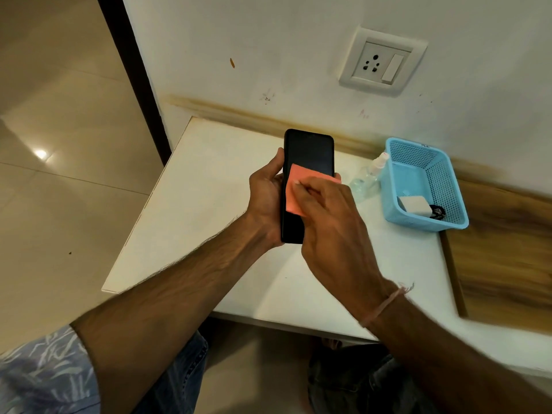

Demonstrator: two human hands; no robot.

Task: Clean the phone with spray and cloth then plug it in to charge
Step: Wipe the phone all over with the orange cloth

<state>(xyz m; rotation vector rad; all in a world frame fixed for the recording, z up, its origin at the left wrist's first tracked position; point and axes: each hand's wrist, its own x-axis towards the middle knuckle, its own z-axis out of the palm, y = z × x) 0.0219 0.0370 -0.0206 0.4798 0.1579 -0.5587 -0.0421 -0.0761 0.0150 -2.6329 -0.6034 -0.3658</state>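
Braces phone (310, 150) screen-up in clamped left fingers (276, 166) for wiping with cloth (297, 180) pinched under right fingers (310, 191), spray bottle (369, 178) parked at three o'clock.

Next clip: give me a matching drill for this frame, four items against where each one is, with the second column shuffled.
Items
1. phone
2. cloth
3. spray bottle
4. charger

Places
A. inside the blue basket
B. pressed to the phone by the right hand
C. on the table beside the blue basket
D. held in the left hand

Pairs: 1-D, 2-B, 3-C, 4-A
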